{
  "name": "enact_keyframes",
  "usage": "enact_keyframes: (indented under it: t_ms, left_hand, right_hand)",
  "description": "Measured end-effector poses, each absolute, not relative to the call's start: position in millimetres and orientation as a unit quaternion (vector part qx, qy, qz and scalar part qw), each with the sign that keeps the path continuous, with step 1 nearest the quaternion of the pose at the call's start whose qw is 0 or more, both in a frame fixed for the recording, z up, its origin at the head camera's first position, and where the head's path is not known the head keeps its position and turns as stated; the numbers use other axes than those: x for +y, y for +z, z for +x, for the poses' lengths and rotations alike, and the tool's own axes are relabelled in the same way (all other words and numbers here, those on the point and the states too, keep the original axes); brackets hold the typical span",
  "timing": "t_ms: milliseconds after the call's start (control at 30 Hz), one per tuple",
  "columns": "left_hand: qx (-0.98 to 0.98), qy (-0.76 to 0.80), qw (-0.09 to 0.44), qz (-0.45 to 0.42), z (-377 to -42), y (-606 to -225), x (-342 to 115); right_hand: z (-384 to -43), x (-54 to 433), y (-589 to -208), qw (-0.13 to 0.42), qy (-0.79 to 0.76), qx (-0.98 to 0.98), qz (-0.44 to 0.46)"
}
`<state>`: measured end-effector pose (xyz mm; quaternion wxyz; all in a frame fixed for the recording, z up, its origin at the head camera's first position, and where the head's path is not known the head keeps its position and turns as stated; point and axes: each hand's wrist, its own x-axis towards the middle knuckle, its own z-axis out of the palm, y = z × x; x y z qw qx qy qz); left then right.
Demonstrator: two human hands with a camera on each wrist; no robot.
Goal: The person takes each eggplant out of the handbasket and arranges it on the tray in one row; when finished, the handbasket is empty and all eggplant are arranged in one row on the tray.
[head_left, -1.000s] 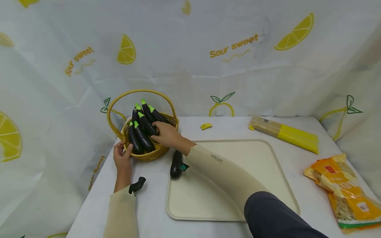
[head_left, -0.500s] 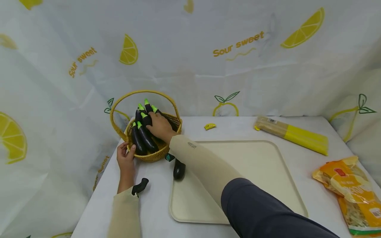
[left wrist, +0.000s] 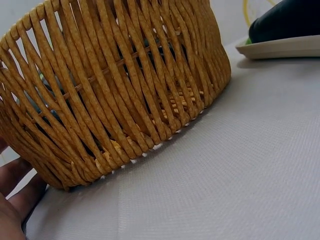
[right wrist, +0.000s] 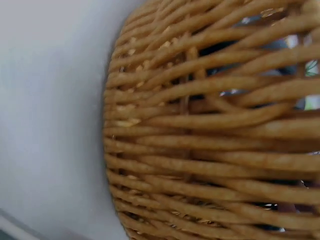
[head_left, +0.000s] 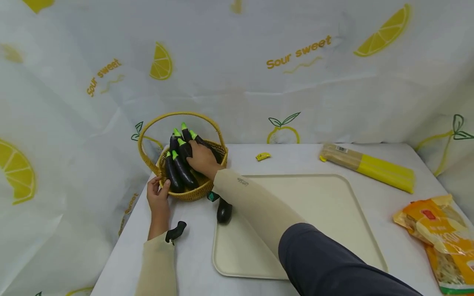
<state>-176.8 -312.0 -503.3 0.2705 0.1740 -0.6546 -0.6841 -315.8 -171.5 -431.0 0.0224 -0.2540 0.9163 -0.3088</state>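
A wicker basket [head_left: 192, 195] with a tall arched handle holds several dark eggplants [head_left: 181, 170] with bright green stem ends. My right hand [head_left: 203, 158] reaches into it from the right, thumb and fingers around an eggplant in the middle of the pile; the fingertips are partly hidden. My left hand [head_left: 158, 197] grips the basket's near left rim, thumb and fingers bent at the edge. In the left wrist view, fingers [left wrist: 20, 187] touch the low side of the woven wall [left wrist: 115, 85]. Only basket weave [right wrist: 215, 135] fills most of the right wrist view.
One eggplant [head_left: 224, 211] lies on the left edge of a cream tray [head_left: 255, 263], partly under my right sleeve. A small yellow packet [head_left: 263, 156] lies behind the tray. To the right are a long yellow-and-tan pack [head_left: 366, 166] and an orange food bag [head_left: 440, 238].
My right hand has moved left and farther back over the eggplants, then stayed nearly still. The left hand keeps its place on the rim. The head view has shifted slightly.
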Motion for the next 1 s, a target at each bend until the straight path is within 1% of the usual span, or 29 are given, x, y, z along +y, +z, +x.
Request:
enact_keyframes:
  t_ms: [233,333,467,733,867,1000]
  left_hand:
    - [-0.633,-0.693,0.285,0.194,-161,-496,-311]
    - [-0.629,-0.7,0.28,0.19,-161,-496,-307]
    - [-0.632,-0.7,0.277,0.182,-168,-500,-303]
    - [-0.635,-0.698,0.284,0.168,-176,-499,-304]
    - [-0.639,-0.695,0.286,0.166,-178,-499,-303]
    - [-0.631,-0.697,0.291,0.175,-176,-503,-305]
  right_hand:
    - [-292,-159,-421,0.008,-0.389,0.884,-0.258]
    - [-286,-141,-416,-0.018,-0.432,0.866,-0.25]
    - [-280,-102,-410,-0.041,-0.489,0.836,-0.247]
    - [-267,-33,-406,-0.023,-0.577,0.783,-0.232]
    - [-260,-4,-410,-0.014,-0.566,0.796,-0.216]
    - [-250,16,-426,0.013,-0.548,0.816,-0.185]
